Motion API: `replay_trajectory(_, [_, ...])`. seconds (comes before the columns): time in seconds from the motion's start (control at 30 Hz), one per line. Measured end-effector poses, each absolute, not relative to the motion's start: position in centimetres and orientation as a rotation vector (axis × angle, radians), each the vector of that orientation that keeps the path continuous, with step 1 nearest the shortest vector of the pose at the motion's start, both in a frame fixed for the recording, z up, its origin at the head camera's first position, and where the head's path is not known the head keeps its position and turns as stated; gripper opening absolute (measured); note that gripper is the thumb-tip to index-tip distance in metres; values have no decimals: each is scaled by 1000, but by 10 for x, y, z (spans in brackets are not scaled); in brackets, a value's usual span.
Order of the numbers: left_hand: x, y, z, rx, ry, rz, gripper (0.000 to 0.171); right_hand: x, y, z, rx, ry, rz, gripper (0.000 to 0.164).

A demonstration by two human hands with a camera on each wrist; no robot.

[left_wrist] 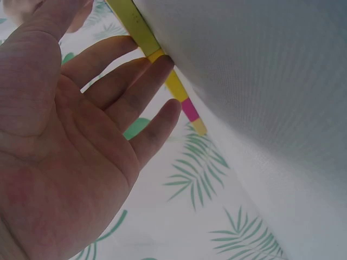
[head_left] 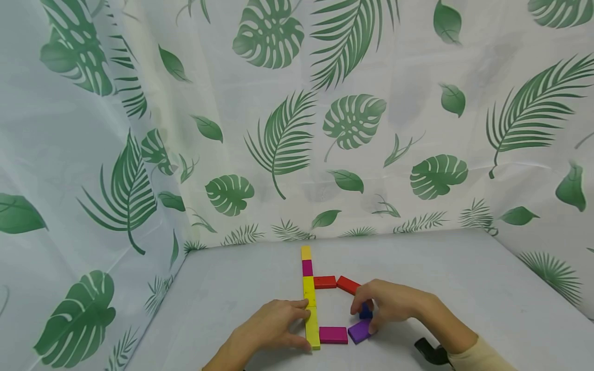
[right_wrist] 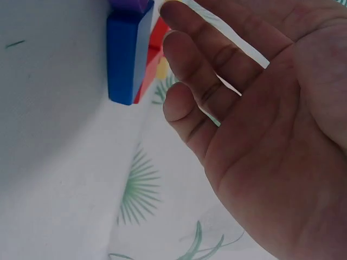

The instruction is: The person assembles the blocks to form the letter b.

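My left hand [head_left: 275, 324] rests beside a column of yellow blocks [head_left: 309, 299]. Its fingertips touch the column's left side, and the thumb lies near the lower end. Over the right side of the outline, my right hand [head_left: 392, 300] has its index finger and thumb on either side of a blue block [right_wrist: 123, 57]. That thumb reaches down to the edge of a purple block [head_left: 359, 331]. In the right wrist view the other fingers [right_wrist: 179, 103] are loosely bent, apart from the blue block; index finger contact is hidden.
A magenta block [head_left: 333, 335] joins the column's lower part to the purple block. Two red blocks, one flat [head_left: 325, 282] and one slanted [head_left: 348, 285], form the top. A black object [head_left: 430, 351] lies by the right forearm. Leaf-patterned sheeting [head_left: 352, 170] walls the table.
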State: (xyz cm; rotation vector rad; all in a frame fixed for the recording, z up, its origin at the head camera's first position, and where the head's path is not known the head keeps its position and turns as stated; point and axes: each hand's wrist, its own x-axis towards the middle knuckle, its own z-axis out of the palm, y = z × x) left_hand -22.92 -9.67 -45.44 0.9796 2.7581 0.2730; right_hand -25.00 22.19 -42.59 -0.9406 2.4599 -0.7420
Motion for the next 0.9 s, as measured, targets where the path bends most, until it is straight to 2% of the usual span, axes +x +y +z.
replay_trajectory(0.9, [-228,-97,-454,977,2763,282,66,-247,211,-435,-1008,2470,-615,28])
